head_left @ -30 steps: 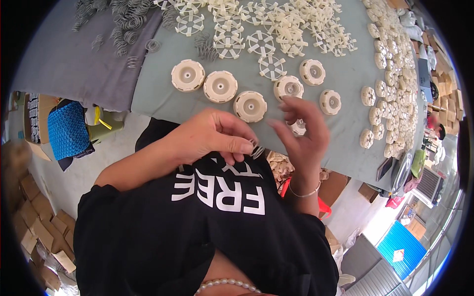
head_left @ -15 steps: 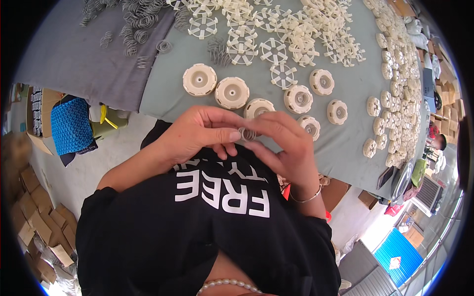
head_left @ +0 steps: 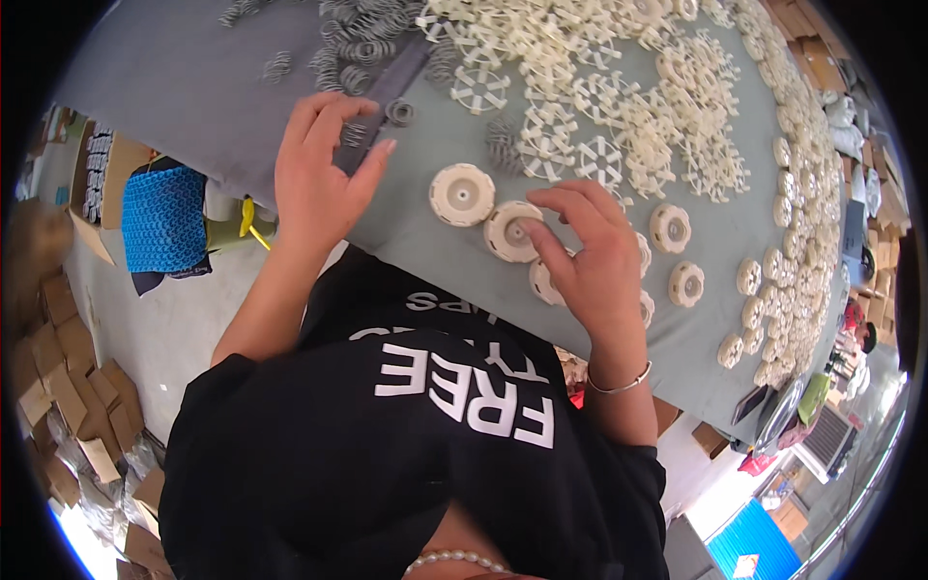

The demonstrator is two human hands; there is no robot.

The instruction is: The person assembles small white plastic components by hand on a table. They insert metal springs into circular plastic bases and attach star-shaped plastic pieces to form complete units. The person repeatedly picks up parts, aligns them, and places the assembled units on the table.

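Note:
My left hand reaches out over the edge of the dark grey cloth, thumb and fingers apart and nothing held. A grey coil spring lies between its index finger and thumb, with another spring just beyond. My right hand is also open, its fingers curved and apart over the right rim of a round cream-coloured plastic cap. Whether the fingertips touch that cap I cannot tell. Another cap sits to its left, hollow side up. A third cap is partly hidden under my right hand.
Many cream spoked rings are heaped at the far side of the green-grey table cover. More springs pile up at the far left. Two caps stand right of my right hand. Rows of round cream pieces line the right edge.
My hands were together, holding a coil spring between them. They have parted: the left went out to the springs, the right to the caps. That spring is no longer in either hand.

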